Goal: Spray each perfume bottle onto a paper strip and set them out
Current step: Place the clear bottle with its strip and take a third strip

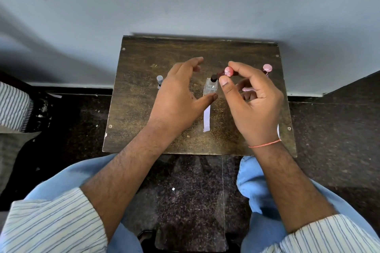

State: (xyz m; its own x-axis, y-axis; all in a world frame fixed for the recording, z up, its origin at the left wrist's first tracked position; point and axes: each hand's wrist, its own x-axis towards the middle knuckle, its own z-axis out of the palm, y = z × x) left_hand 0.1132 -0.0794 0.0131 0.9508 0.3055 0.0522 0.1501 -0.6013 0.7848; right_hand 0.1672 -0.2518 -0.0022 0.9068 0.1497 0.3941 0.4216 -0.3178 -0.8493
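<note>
a small dark wooden counter point(144, 63), worn and scuffed with screws at its corners, stands against a pale grey-blue wall point(185, 0). beneath it runs a dark speckled stone floor point(329, 139), with a few white flecks, and a pale skirting strip point(67, 85) lines the wall's foot. at the left edge lies striped cloth point(12, 104) over something grey.

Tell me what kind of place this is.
Probably a plain indoor room, not a shop or lab: a small worn wooden table pushed against a bare pale wall, standing on a dark speckled stone floor, with the person seated at it.
</note>
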